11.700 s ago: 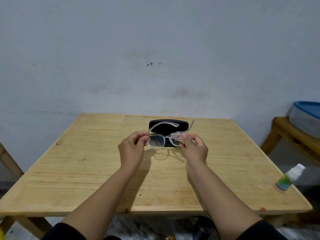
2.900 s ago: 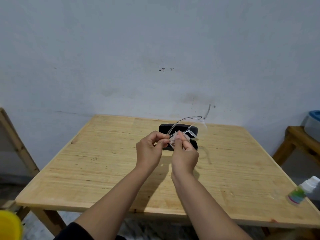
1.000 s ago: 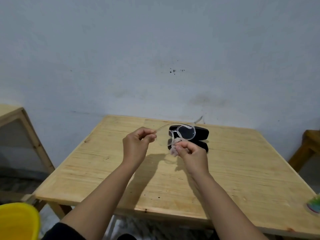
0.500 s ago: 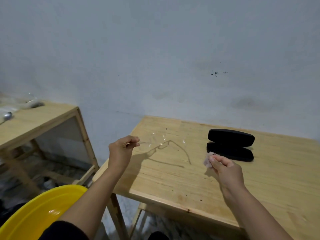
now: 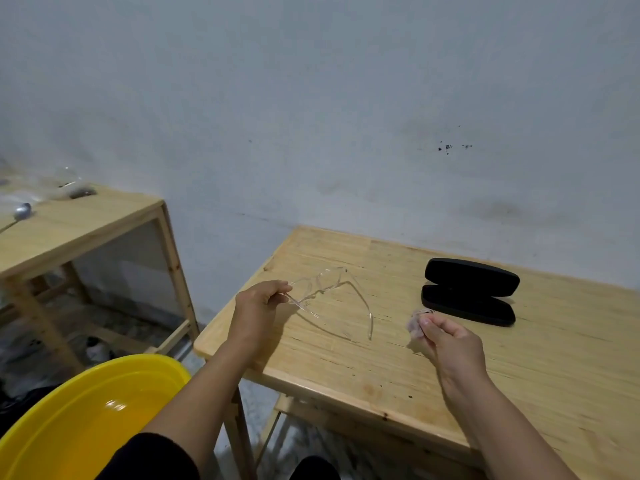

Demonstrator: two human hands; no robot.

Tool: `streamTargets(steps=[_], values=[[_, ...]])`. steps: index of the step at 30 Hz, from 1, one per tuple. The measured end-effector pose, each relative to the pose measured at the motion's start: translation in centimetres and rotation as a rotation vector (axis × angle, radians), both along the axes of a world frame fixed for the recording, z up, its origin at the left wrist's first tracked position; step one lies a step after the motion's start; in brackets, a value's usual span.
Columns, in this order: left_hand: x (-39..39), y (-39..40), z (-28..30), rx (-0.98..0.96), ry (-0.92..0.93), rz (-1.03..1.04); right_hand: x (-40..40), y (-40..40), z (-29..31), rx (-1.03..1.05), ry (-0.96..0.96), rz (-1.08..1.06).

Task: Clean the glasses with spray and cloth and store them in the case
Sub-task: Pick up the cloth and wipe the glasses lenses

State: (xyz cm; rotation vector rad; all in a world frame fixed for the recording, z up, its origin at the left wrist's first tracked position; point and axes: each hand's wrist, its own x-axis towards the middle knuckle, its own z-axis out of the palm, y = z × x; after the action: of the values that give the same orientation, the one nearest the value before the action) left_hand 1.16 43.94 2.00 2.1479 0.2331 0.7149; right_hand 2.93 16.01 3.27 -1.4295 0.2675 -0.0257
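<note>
Clear-framed glasses point(image 5: 332, 292) hang over the left part of the wooden table point(image 5: 398, 368), arms unfolded. My left hand point(image 5: 258, 304) pinches the end of one arm. My right hand point(image 5: 446, 342) is apart from them, to the right, closed on a small crumpled pale cloth point(image 5: 415, 325). A black glasses case point(image 5: 469, 291) lies open on the table just behind my right hand. The spray bottle is out of view.
A yellow basin point(image 5: 79, 420) sits low at the bottom left, beside the table's left edge. A second wooden table point(image 5: 79, 223) stands at the left with a spoon and clear items on it. A grey wall runs behind both.
The view has swung left. My hands have parted: the left carried the glasses leftward by one arm, the right kept the cloth near the case. Over the last half second little moved.
</note>
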Motion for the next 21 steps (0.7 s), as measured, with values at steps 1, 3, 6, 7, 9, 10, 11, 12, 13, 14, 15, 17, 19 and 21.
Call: streamTargets(steps=[1, 3, 6, 7, 9, 10, 11, 12, 13, 14, 15, 17, 19, 21], values=[[0.0, 0.0, 0.0, -0.001, 0.016, -0.014, 0.0, 0.0, 0.0, -0.001, -0.006, 0.0], [-0.1, -0.1, 0.0, 0.016, 0.033, -0.033, 0.0, 0.1, 0.1, -0.001, -0.009, 0.001], [-0.3, -0.3, 0.2, 0.041, 0.014, -0.031, -0.1, 0.0, 0.5, 0.026, -0.003, 0.004], [-0.3, -0.5, 0.3, 0.051, -0.008, -0.018, -0.2, 0.0, 0.7, 0.025, -0.006, 0.012], [-0.2, -1.0, 0.6, 0.092, -0.092, 0.008, -0.3, -0.2, 1.2, 0.022, -0.013, 0.041], [-0.1, -1.5, 0.9, 0.121, -0.136, 0.011, -0.2, -0.4, 1.3, 0.023, -0.015, 0.056], [0.1, -2.3, 1.1, 0.151, -0.175, 0.003, -0.2, -0.6, 1.4, 0.027, -0.017, 0.061], [0.2, -3.2, 1.4, 0.172, -0.211, -0.017, -0.1, -0.8, 1.5, 0.026, -0.017, 0.056], [0.5, -4.4, 1.7, 0.178, -0.235, -0.053, -0.1, -1.0, 1.6, 0.021, -0.019, 0.045], [0.6, -5.9, 2.1, 0.164, -0.239, -0.111, -0.1, -1.3, 1.8, 0.016, -0.026, 0.033], [0.6, -7.6, 2.5, 0.133, -0.217, -0.186, -0.1, -1.5, 1.9, 0.007, -0.036, 0.027], [0.6, -11.3, 3.1, 0.036, -0.096, -0.362, -0.5, -2.0, 2.4, -0.018, -0.059, 0.034], [0.8, -14.7, 3.2, -0.066, 0.025, -0.485, -0.8, -2.5, 2.7, -0.004, -0.087, 0.05], [1.1, -17.4, 3.0, -0.096, 0.059, -0.525, -0.9, -3.2, 2.8, 0.01, -0.124, 0.059]])
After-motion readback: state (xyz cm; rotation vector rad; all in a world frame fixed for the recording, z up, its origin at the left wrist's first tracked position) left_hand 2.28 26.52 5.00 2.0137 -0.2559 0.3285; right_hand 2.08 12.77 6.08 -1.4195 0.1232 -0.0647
